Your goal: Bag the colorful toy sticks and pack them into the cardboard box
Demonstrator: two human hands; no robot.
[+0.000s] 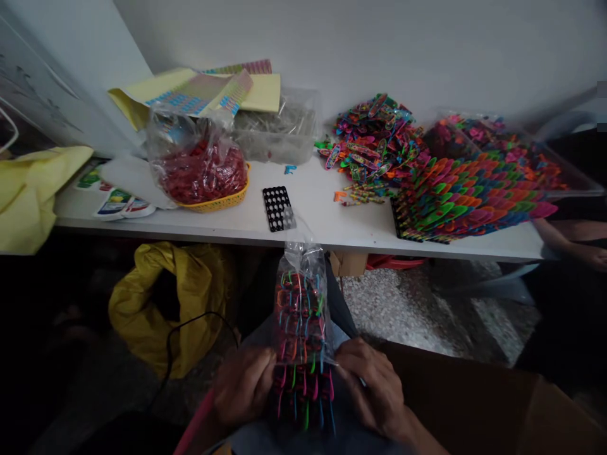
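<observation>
On my lap lies a block of brightly coloured plastic pieces (306, 395) in rows, partly inside a clear plastic bag (303, 259). The bag's far end stands up toward the table edge, while several rows stick out of its near end. My left hand (249, 382) is closed on the left side of the bag's mouth. On the opposite side, my right hand (372, 382) pinches the bag's edge, its fingers bent around the film. Dim light hides exactly how the fingertips meet the plastic.
The white table (322, 221) holds a black perforated holder (277, 208), a yellow basket (218, 202) with bagged red pieces, a clear bin (279, 142), a pile of colourful plastic toys (374, 142) and stacked neon pieces (474, 196). A yellow sack (199, 341) stands below. Another person's arm (569, 243) is at right.
</observation>
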